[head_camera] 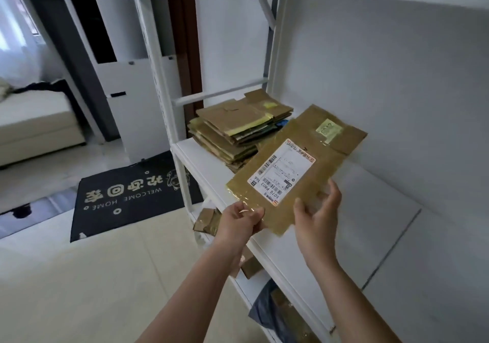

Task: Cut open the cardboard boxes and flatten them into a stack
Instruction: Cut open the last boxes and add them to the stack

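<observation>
Both hands, left hand [242, 221] and right hand [318, 210], pinch my flattened box [285, 168] by its near edge; I'd slide it level, square onto the stack [232, 131].

Flattened, taped, labelled box [293, 168] tilted above shelf — flattened stack [238, 128] just behind.

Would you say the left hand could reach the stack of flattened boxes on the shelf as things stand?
Probably yes. The left hand grips the flattened box by its near corner, and the stack of flattened boxes lies open on the shelf beyond it, nothing between.
</observation>
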A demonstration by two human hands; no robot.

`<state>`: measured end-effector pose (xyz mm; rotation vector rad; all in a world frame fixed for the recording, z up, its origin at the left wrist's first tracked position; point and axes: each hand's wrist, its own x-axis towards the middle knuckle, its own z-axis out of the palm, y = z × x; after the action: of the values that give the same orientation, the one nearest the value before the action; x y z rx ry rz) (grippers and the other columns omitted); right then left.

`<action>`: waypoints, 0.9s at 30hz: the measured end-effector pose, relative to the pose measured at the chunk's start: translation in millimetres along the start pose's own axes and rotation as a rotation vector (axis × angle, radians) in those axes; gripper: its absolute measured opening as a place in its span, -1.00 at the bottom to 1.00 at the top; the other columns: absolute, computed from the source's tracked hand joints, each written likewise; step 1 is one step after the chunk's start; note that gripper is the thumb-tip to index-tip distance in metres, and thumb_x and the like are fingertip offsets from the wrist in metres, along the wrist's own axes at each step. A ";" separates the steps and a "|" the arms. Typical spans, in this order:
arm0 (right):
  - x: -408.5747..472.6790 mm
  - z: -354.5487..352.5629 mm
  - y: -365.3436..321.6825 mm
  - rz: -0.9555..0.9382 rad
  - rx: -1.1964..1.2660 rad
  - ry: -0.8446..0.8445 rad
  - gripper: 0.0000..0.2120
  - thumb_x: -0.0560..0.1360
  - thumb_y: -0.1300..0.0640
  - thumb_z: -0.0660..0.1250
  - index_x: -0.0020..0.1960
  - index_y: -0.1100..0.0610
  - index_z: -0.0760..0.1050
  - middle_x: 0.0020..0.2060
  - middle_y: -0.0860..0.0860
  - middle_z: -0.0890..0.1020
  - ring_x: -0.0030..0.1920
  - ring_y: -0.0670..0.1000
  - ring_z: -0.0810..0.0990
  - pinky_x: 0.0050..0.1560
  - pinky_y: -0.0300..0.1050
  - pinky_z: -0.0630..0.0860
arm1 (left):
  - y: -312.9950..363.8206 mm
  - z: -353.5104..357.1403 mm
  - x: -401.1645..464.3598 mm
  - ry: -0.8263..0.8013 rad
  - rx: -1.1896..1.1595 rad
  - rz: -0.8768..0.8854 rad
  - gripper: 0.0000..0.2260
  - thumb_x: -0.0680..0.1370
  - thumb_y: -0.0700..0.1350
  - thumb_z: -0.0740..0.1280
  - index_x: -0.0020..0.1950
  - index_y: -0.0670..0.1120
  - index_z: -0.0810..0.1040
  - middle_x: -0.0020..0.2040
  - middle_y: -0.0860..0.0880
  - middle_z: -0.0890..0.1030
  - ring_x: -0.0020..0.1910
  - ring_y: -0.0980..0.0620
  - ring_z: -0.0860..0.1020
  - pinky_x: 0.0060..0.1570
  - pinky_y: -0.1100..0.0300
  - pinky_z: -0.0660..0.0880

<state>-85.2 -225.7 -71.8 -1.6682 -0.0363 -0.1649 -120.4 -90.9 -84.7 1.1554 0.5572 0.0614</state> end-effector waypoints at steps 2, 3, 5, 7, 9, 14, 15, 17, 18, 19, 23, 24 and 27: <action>33.1 46.8 -7.3 -0.023 -0.088 0.020 -0.22 0.56 0.32 0.30 0.53 -0.23 -0.01 0.44 0.03 0.33 0.28 -0.05 0.53 0.09 -0.03 0.63 | 31.1 -14.8 38.5 0.044 -0.004 0.044 -0.89 0.55 -0.27 0.39 -0.04 -0.16 0.47 -0.33 0.02 0.65 -0.33 0.12 0.65 -0.22 0.27 0.58; 51.5 71.1 -10.6 -0.045 -0.140 0.025 -0.22 0.57 0.30 0.30 0.54 -0.23 -0.02 0.50 0.07 0.25 0.39 0.04 0.43 0.19 0.08 0.58 | 50.1 -22.4 60.1 0.083 -0.023 0.076 -0.83 0.54 -0.28 0.40 0.02 -0.12 0.45 -0.31 0.02 0.67 -0.31 0.09 0.67 -0.21 0.22 0.60; 91.2 117.1 -15.1 -0.068 -0.255 0.035 -0.34 0.59 0.21 0.29 0.55 -0.16 0.07 0.52 0.06 0.24 0.45 0.09 0.33 0.28 0.14 0.51 | 87.6 -35.6 105.0 0.160 0.023 0.182 -0.61 0.51 -0.31 0.43 0.19 -0.03 0.33 -0.19 -0.06 0.66 -0.25 0.03 0.68 -0.17 0.11 0.65; 130.5 157.1 -16.8 -0.050 -0.321 0.056 -0.46 0.62 0.14 0.26 0.54 -0.05 0.19 0.48 0.07 0.31 0.43 0.11 0.36 0.30 0.15 0.49 | 119.4 -43.7 148.7 0.202 0.183 0.304 -0.43 0.50 -0.34 0.42 0.32 0.10 0.25 -0.09 -0.04 0.59 -0.16 0.04 0.65 -0.22 0.16 0.65; 166.1 188.8 -17.3 -0.056 -0.411 0.064 -0.50 0.63 0.10 0.24 0.54 0.02 0.22 0.45 0.08 0.34 0.43 0.10 0.36 0.36 0.06 0.42 | 143.7 -46.3 189.2 0.196 0.309 0.342 -0.50 0.51 -0.35 0.39 0.32 0.08 0.37 -0.02 0.00 0.61 -0.07 0.03 0.64 -0.18 0.17 0.64; 233.2 229.3 -2.4 0.079 -0.739 -0.090 -0.55 0.65 0.08 0.19 0.52 0.10 0.26 0.45 0.19 0.26 0.46 0.19 0.27 0.33 0.01 0.38 | 151.4 -52.4 270.3 0.161 0.676 0.304 -0.73 0.53 -0.25 0.39 0.23 -0.14 0.60 0.07 -0.06 0.60 -0.09 0.02 0.59 -0.11 0.18 0.56; 240.1 230.4 3.9 0.074 -0.954 -0.118 -0.59 0.63 0.01 0.21 0.44 0.09 0.37 0.42 0.21 0.27 0.44 0.22 0.24 0.32 0.07 0.37 | 146.1 -55.3 280.2 0.163 0.811 0.300 -0.76 0.52 -0.19 0.41 0.20 -0.12 0.62 0.12 -0.08 0.54 -0.05 0.00 0.56 -0.06 0.19 0.54; 249.3 228.4 17.1 -0.004 -1.283 -0.175 -0.62 0.57 -0.15 0.25 0.26 0.06 0.49 0.43 0.18 0.21 0.43 0.23 0.15 0.39 0.17 0.25 | 135.9 -62.5 294.6 0.190 1.148 0.330 -0.77 0.49 -0.03 0.45 0.13 -0.02 0.62 0.30 -0.13 0.35 0.21 -0.14 0.40 0.23 0.05 0.39; 252.6 226.9 23.9 -0.041 -1.351 -0.219 -0.59 0.55 -0.19 0.26 0.25 0.06 0.48 0.47 0.16 0.15 0.46 0.24 0.10 0.43 0.23 0.15 | 132.2 -66.9 299.6 0.180 1.265 0.379 -0.73 0.47 0.04 0.46 0.14 0.03 0.59 0.34 -0.12 0.28 0.29 -0.18 0.30 0.32 -0.02 0.29; 254.8 225.0 31.0 -0.059 -1.379 -0.273 -0.55 0.55 -0.22 0.25 0.29 0.05 0.44 0.50 0.14 0.13 0.50 0.24 0.06 0.47 0.29 0.05 | 128.6 -71.1 303.0 0.141 1.329 0.426 -0.65 0.46 0.10 0.46 0.22 0.09 0.55 0.37 -0.09 0.26 0.33 -0.19 0.23 0.37 -0.06 0.20; 254.1 217.6 51.8 -0.036 -1.382 -0.410 -0.48 0.59 -0.23 0.13 0.44 0.03 0.25 0.53 0.09 0.20 0.53 0.17 0.18 0.46 0.46 -0.06 | 113.0 -82.0 309.4 0.000 1.439 0.432 -0.45 0.53 0.23 0.31 0.51 0.25 0.26 0.51 -0.03 0.21 0.46 -0.21 0.11 0.47 -0.15 -0.03; 253.7 215.7 53.4 -0.038 -1.392 -0.427 -0.48 0.60 -0.24 0.10 0.45 0.02 0.23 0.55 0.08 0.17 0.53 0.17 0.18 0.46 0.46 -0.08 | 110.7 -83.1 310.0 -0.009 1.464 0.415 -0.45 0.55 0.25 0.26 0.52 0.26 0.21 0.54 -0.03 0.17 0.49 -0.21 0.06 0.48 -0.18 -0.09; 260.0 212.5 44.5 0.000 -1.402 -0.503 -0.48 0.60 -0.24 0.08 0.45 0.02 0.22 0.53 0.08 0.20 0.51 0.17 0.22 0.45 0.47 -0.09 | 114.0 -81.3 308.5 -0.061 1.534 0.340 -0.46 0.60 0.29 0.13 0.55 0.30 0.08 0.60 -0.02 0.01 0.54 -0.27 -0.08 0.45 -0.32 -0.21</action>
<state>195.6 -38.9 -102.2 -3.0701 -0.3680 0.3277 136.4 126.2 -126.6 2.7279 0.2773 -0.1432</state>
